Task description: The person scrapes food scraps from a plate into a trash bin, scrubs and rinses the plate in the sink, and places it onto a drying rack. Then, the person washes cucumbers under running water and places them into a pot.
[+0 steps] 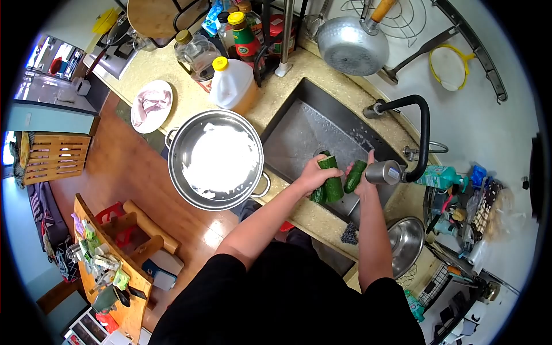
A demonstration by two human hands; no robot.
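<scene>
Both of my hands are over the dark sink (282, 123). My left hand (315, 174) is closed around cut cucumber pieces (332, 183), one with its pale green cut end facing up. More dark green cucumber shows below and behind its fingers, partly hidden. In my right hand (365, 183) is another cucumber piece (355, 176), tilted, beside the left hand's pieces and apart from them. Right next to that hand hangs the metal head of the black faucet (384, 172), which hides part of it. Wet droplets cover the sink floor.
A large steel pot (175, 178) stands left of the sink, near a plate of pale meat (144, 122) and a yellow-capped jug (233, 86). On the right are a steel bowl (409, 244) and a dark scrubber (349, 234). A pan (352, 46) hangs above the sink's back edge.
</scene>
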